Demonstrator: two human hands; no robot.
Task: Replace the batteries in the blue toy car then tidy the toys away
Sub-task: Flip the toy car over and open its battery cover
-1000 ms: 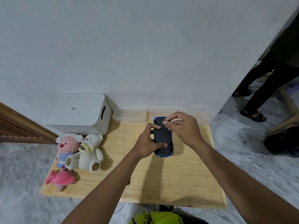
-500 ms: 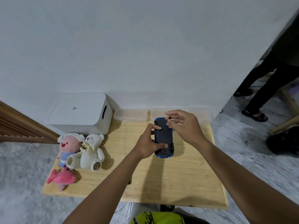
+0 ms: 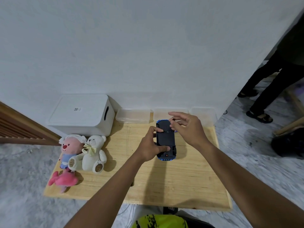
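Blue toy car (image 3: 166, 140) lies underside-up on the wooden surface (image 3: 164, 178). Left hand (image 3: 148, 146) clamps its flank; right hand (image 3: 189, 127) fingers pinched near the front. Judged light, rigid plastic; hold by the sides.

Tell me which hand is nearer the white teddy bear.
Left. The left hand grips the blue toy car's bear-side edge; the right hand works beyond the car, farther from the white teddy bear.
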